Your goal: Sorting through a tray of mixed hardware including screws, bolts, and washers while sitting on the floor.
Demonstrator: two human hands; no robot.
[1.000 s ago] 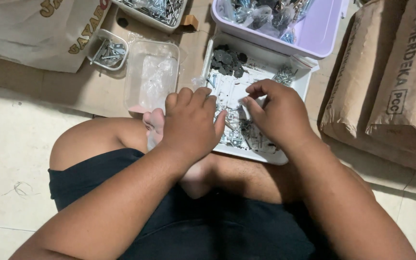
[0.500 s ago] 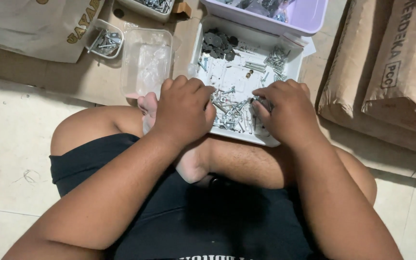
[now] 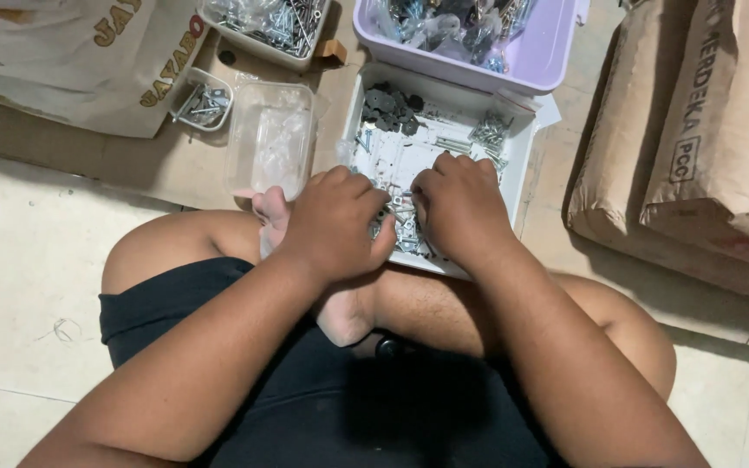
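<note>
Now both hands closer together, left hand [image 3: 335, 224], right hand [image 3: 459, 205], over white tray [image 3: 526, 156]

From my view over the head camera, I see a person with both arms bare from the shoulder area down, no sleeves in sight. The left hand [image 3: 337, 224] and right hand [image 3: 459, 208] carry no gloves, rings, watch or bands. Black shorts of a soft, plain fabric cover the lap, their hem ending high on the thighs. Below that the legs are bare, and the feet are bare too.
</note>
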